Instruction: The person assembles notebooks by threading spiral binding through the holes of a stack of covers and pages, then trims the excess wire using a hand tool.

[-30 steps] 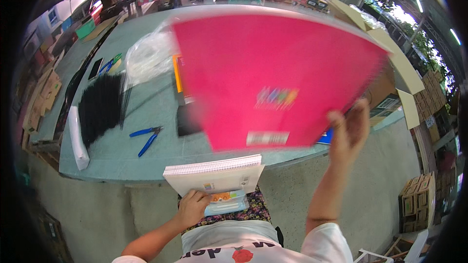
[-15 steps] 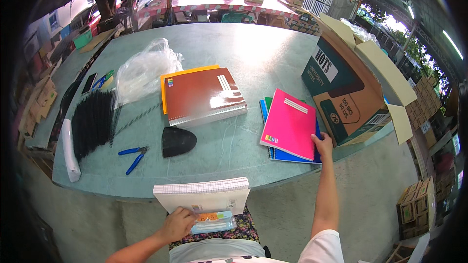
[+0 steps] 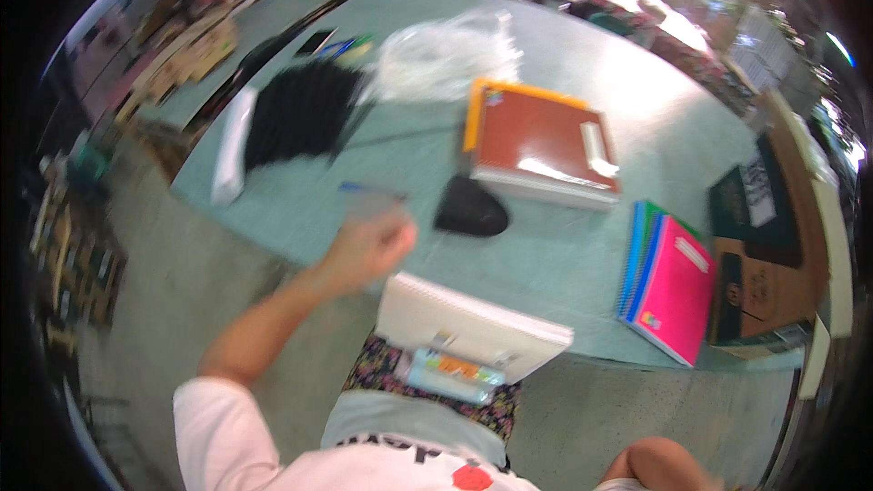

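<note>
My left hand [image 3: 371, 247] is raised over the near edge of the table, smeared by motion, so its fingers cannot be read. Just beyond it, partly hidden, are blue-handled cutting pliers [image 3: 362, 189]. A thick white notebook stack [image 3: 468, 327] leans between my lap and the table edge. On my lap lies a light-blue packet with an orange patch [image 3: 455, 375]. Only a bit of my right arm shows at the bottom right; the hand is out of the picture. A pink notebook [image 3: 677, 291] tops a small pile with blue and green ones.
Brown and orange notebooks [image 3: 541, 141] are stacked mid-table beside a black curved piece [image 3: 471, 207]. Farther left lie black binding coils [image 3: 300, 114], a white roll [image 3: 235, 147], a clear plastic bag [image 3: 446, 59] and a phone [image 3: 316, 43]. An open carton [image 3: 764, 245] stands right.
My view has swung, shifting the table contents rightward in the picture. My left hand has left the packet and moved to the pliers' side. My right hand has let go of the notebook pile.
</note>
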The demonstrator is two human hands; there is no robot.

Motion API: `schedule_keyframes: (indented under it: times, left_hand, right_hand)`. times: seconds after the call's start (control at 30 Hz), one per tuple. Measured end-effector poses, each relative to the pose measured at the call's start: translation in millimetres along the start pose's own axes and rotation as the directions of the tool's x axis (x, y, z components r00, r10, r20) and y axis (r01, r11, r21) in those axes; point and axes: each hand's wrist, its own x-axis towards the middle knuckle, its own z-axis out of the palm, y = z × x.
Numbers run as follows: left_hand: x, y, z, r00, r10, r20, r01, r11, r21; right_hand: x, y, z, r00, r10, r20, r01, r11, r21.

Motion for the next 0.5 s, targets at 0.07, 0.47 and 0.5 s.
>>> schedule_keyframes:
  times: [0.07, 0.47, 0.5]
  left_hand:
    - [33, -46, -20, 0.984, -0.143, -0.109, 0.157, 0.979, 0.130]
    - [72, -161, -21, 0.972, -0.233, -0.014, 0.116, 0.429, 0.896]
    - [70, -159, -23, 0.981, -0.195, -0.018, 0.103, 0.431, 0.896]
  right_hand:
    - [16, -30, 25, 0.933, -0.323, 0.156, 0.330, 0.944, -0.020]
    - [42, -67, 77, 0.769, -0.570, 0.288, 0.616, 0.781, -0.099]
    - [43, -68, 79, 0.764, -0.576, 0.290, 0.623, 0.775, -0.102]
